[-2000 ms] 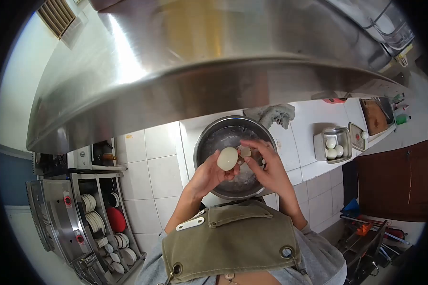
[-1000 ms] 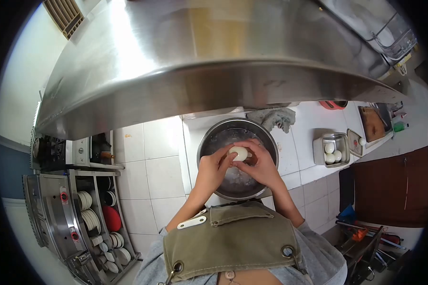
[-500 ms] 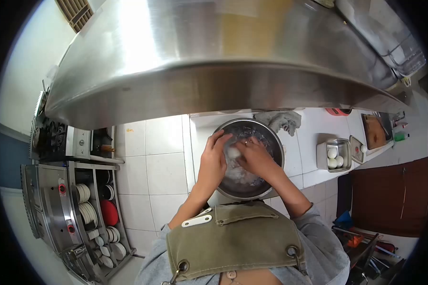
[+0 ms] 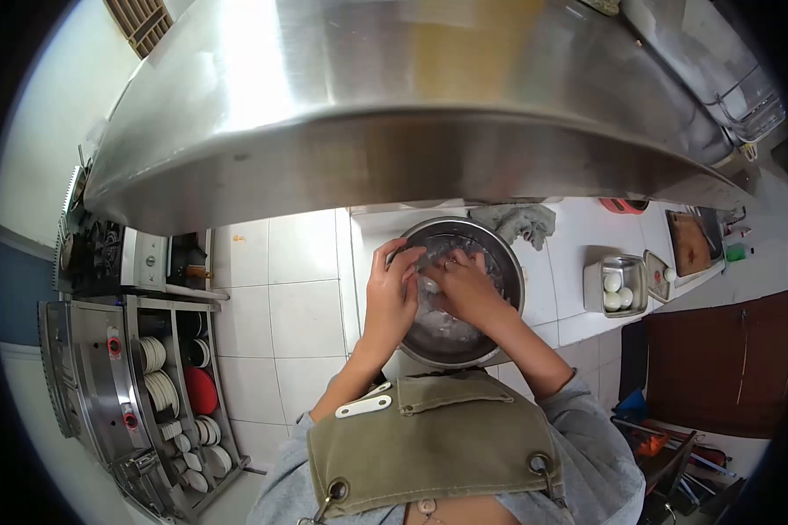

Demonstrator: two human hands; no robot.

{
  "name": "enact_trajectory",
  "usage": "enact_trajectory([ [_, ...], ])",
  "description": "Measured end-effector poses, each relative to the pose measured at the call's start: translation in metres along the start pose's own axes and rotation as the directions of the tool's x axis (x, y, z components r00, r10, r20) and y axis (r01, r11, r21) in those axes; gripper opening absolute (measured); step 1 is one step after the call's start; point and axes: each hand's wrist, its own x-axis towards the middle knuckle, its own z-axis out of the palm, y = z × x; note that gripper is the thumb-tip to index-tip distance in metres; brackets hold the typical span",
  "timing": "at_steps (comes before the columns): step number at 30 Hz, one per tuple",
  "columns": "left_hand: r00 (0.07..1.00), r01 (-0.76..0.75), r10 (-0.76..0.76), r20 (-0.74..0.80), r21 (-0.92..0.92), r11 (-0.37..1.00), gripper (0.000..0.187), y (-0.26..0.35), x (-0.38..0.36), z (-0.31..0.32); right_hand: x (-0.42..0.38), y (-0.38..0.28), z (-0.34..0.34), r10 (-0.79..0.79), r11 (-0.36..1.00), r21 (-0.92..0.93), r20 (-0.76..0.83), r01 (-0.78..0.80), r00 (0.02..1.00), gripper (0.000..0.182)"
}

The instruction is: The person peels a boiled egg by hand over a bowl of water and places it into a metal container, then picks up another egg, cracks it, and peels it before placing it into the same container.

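Note:
A wide metal bowl point(image 4: 513, 302) with clear liquid and pale pieces in it stands on the white counter before me. My left hand point(image 4: 393, 293) is at the bowl's left side, its fingers curled inward over the rim. Between my hands a smooth white egg point(image 4: 429, 285) shows in part. My right hand point(image 4: 468, 289) reaches over the bowl from the right, its fingers bent around that egg. Both hands appear to be closed on it, though fingers cover most of it.
A grey cloth point(image 4: 521, 222) lies behind the bowl. Farther right stands a metal container point(image 4: 594, 287) with several white eggs, its lid point(image 4: 657, 278) beside it. Above hangs a large steel hood point(image 4: 368, 166). A rack of plates point(image 4: 162, 394) stands at left.
My right hand's fingers have shifted slightly around the egg, and less of it shows now. The liquid and pale pieces in the bowl look a little different. My left hand has hardly moved.

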Motion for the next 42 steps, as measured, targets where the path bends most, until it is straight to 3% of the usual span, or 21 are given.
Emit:
enact_trajectory([
  [2, 1.0, 0.003, -0.003, 0.005, 0.014, 1.0, 0.039, 0.006, 0.001, -0.001, 0.002, 0.004, 0.013, 0.054, 0.986, -0.165, 0.082, -0.04, 0.995, 0.037],
  [6, 1.0, 0.008, -0.008, 0.0, 0.027, 1.0, 0.038, 0.004, 0.0, -0.001, -0.001, -0.002, -0.001, 0.057, 0.994, -0.102, 0.069, -0.05, 0.996, 0.04],
  [8, 1.0, 0.013, -0.013, 0.0, 0.036, 0.999, 0.038, 0.006, 0.001, -0.001, -0.002, -0.001, -0.009, 0.055, 0.994, 0.095, 0.072, -0.062, 0.996, 0.036],
  [12, 1.0, 0.008, -0.009, 0.006, 0.07, 0.997, 0.038, 0.008, 0.001, -0.002, -0.002, 0.004, -0.019, 0.044, 0.963, 0.263, 0.068, -0.06, 0.997, 0.042],
  [14, 1.0, 0.011, -0.012, 0.008, 0.063, 0.998, 0.038, 0.005, 0.0, -0.002, -0.001, 0.006, -0.024, 0.081, 0.771, 0.631, 0.026, -0.079, 0.996, 0.052],
  [15, 1.0, 0.014, -0.014, 0.012, 0.055, 0.998, 0.038, 0.003, 0.0, -0.002, -0.003, 0.007, -0.026, 0.079, 0.772, 0.63, 0.027, -0.079, 0.996, 0.052],
  [17, 1.0, -0.001, -0.001, 0.017, 0.086, 0.996, 0.037, 0.001, 0.001, -0.003, -0.009, 0.01, -0.03, 0.142, 0.536, 0.833, 0.073, -0.138, 0.987, 0.058],
  [18, 1.0, -0.016, 0.013, 0.025, 0.116, 0.993, 0.036, 0.002, 0.001, -0.003, -0.012, 0.013, -0.03, 0.142, 0.536, 0.832, 0.073, -0.139, 0.987, 0.058],
  [20, 0.999, 0.033, -0.035, 0.036, 0.067, 0.997, 0.035, 0.009, 0.0, -0.003, -0.018, 0.017, -0.03, 0.13, 0.369, 0.928, 0.009, -0.056, 0.992, 0.055],
  [25, 0.988, 0.117, -0.123, 0.098, 0.063, 0.991, 0.034, 0.018, 0.0, -0.002, -0.029, 0.017, -0.035, 0.148, 0.176, 0.98, 0.07, -0.096, 0.987, 0.048],
  [28, 0.994, 0.008, -0.018, 0.112, 0.096, 0.995, 0.034, 0.012, -0.002, 0.0, -0.031, 0.016, -0.034, 0.217, 0.119, 0.977, 0.148, -0.177, 0.965, 0.041],
  [30, 0.976, -0.172, 0.14, 0.169, 0.192, 0.966, 0.03, 0.012, -0.002, -0.001, -0.031, 0.015, -0.032, 0.268, 0.122, 0.97, 0.173, -0.212, 0.948, 0.037],
  [32, 0.977, -0.132, 0.106, 0.185, 0.132, 0.982, 0.031, 0.014, -0.002, -0.002, -0.032, 0.014, -0.026, 0.278, -0.21, 0.961, 0.236, -0.181, 0.931, 0.033],
  [36, 0.97, -0.08, 0.085, 0.227, -0.031, 0.996, 0.038, 0.031, -0.001, -0.005, -0.034, 0.019, -0.019, 0.21, -0.26, 0.947, 0.246, -0.188, 0.946, 0.033],
  [38, 0.975, -0.044, 0.051, 0.217, -0.035, 0.998, 0.038, 0.03, -0.002, -0.005, -0.034, 0.017, -0.022, 0.177, -0.339, 0.929, 0.217, -0.147, 0.96, 0.035],
  [42, 0.99, -0.027, 0.03, 0.14, -0.023, 0.999, 0.029, 0.023, -0.005, -0.004, -0.038, 0.022, -0.016, 0.14, -0.359, 0.92, 0.222, -0.16, 0.965, 0.038],
])
